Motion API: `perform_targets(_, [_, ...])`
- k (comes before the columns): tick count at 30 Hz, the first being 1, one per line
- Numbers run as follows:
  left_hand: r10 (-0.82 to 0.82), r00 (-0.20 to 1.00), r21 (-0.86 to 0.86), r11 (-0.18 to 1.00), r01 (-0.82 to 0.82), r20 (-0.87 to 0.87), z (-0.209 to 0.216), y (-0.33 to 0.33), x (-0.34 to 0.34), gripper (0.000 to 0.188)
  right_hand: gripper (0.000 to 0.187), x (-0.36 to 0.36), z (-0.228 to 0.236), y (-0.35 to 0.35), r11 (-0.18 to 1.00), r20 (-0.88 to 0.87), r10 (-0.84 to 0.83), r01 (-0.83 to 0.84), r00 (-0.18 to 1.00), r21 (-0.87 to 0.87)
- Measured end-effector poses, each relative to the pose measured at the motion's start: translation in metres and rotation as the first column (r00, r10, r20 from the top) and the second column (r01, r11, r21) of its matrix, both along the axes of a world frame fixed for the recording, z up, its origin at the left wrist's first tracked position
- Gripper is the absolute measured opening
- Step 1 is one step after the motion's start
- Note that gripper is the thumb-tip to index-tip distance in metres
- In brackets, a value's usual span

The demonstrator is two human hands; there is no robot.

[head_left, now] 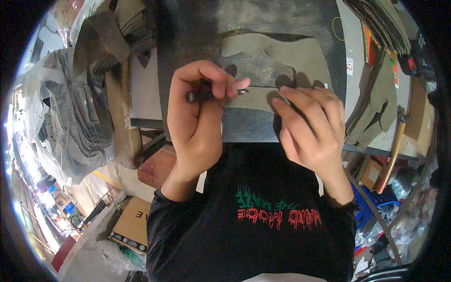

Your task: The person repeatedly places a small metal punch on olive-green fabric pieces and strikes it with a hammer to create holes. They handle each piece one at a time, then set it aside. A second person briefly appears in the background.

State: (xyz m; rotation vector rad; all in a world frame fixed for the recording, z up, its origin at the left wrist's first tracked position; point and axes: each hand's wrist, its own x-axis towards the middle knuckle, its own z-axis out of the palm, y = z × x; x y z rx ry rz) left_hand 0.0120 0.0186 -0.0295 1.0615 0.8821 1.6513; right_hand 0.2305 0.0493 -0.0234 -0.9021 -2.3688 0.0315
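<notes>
A curved grey-green sheet piece (303,50), like leather or fabric, lies on the dark work board (188,37). Its lower band (256,99) runs between my two hands. My left hand (195,110) is curled around a slim dark tool (205,96) with a small metal tip, which points right over that band. Most of the tool is hidden by the fingers, so its exact kind does not show. At the band's right part, my right hand (315,122) is closed, fingertips pinching a thin edge of the sheet piece.
Clear plastic bags hold stacked grey pieces (80,122) on the left. Further cut pieces (376,103) lie on the right, with a stack of dark strips (383,23) beyond. A wooden-handled tool (393,152) rests at the right table edge. A cardboard box (131,223) stands lower left.
</notes>
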Motion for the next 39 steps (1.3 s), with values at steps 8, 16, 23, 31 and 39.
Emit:
perform_targets(8, [-0.077,0.929,0.097,0.994,0.044,0.361,-0.005,0.005,-0.004,0.040,0.038,-0.001,0.005,-0.001,1.000,0.001,0.001,-0.001,1.000,-0.027])
perform_targets(16, [-0.067,0.949,0.040,0.998,0.057,0.307,-0.001,-0.001,0.003,0.039,0.039,-0.002,0.006,0.000,0.999,-0.004,0.015,-0.015,1.000,-0.043])
perform_targets(23, [0.164,0.984,-0.004,0.986,-0.164,0.065,0.006,0.002,-0.002,0.059,0.039,-0.001,0.006,0.000,0.999,-0.009,0.021,-0.021,1.000,-0.043])
perform_targets(31, [0.210,0.976,-0.109,0.970,-0.215,-0.061,0.013,-0.002,0.006,0.058,0.035,-0.003,0.004,0.000,1.000,-0.009,-0.003,0.002,1.000,-0.028])
perform_targets(39, [0.116,0.973,-0.002,0.993,-0.119,-0.200,0.004,0.003,0.002,0.057,0.040,-0.002,0.007,0.000,0.999,-0.015,0.013,-0.014,1.000,-0.053])
